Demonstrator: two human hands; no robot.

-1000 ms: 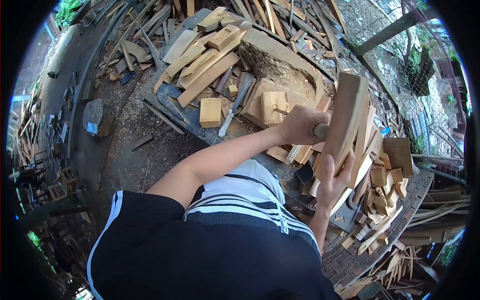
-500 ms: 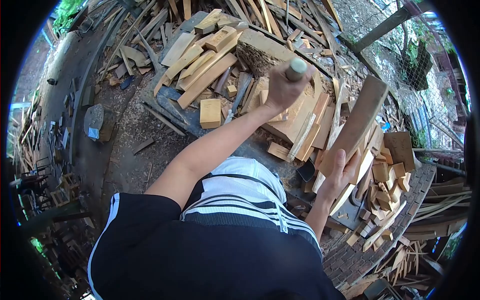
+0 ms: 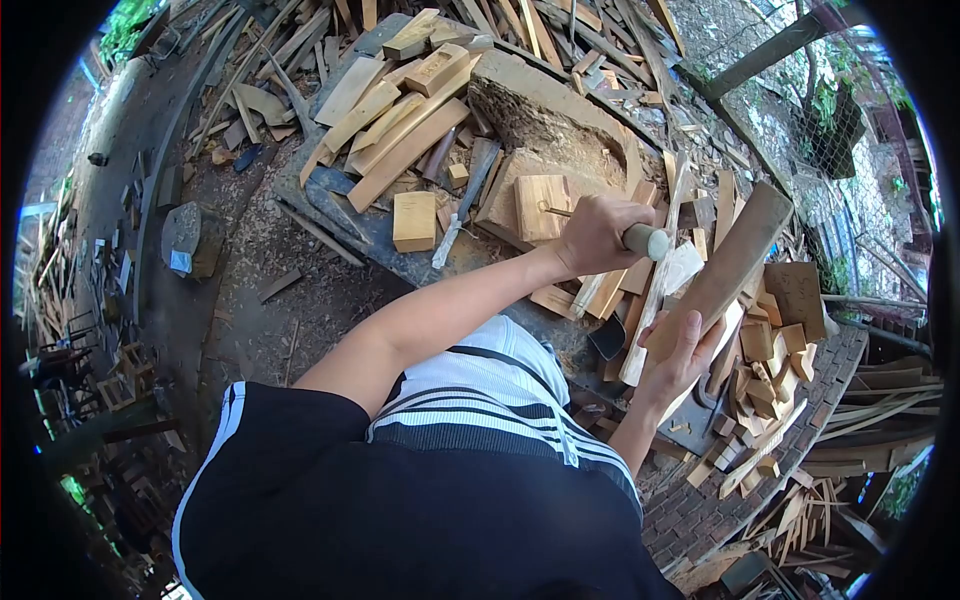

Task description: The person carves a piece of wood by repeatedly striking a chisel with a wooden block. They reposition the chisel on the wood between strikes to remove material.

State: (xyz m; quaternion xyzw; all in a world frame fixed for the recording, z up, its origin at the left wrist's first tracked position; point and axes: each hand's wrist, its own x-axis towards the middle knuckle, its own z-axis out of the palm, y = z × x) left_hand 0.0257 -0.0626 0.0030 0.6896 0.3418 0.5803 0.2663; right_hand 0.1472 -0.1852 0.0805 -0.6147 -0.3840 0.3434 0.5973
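My left hand (image 3: 603,235) is wrapped round a chisel, its round pale-ended handle (image 3: 648,242) sticking out to the right of the fist. From the other side the thin metal shank points left, over a square light wood block (image 3: 541,208). In my right hand (image 3: 680,362) is a long, thick wooden club (image 3: 728,268), gripped near its lower end, with the wide end slanting up and to the right. A wider slab (image 3: 505,205) lies beneath the block. Close to the left forearm, a second block (image 3: 414,222) sits beside a knife-like tool with a wrapped handle (image 3: 449,241).
Planks and offcuts (image 3: 405,150) are heaped at the back left of the bench. More small wood pieces (image 3: 765,385) lie at the right, over a brick edge (image 3: 690,525). A stump (image 3: 195,240) stands on the floor to the left, and a mesh fence (image 3: 815,125) is at the far right.
My left hand has come down and to the right, turning the chisel so that its shank points left over the block. My right hand and the club have shifted slightly right and down.
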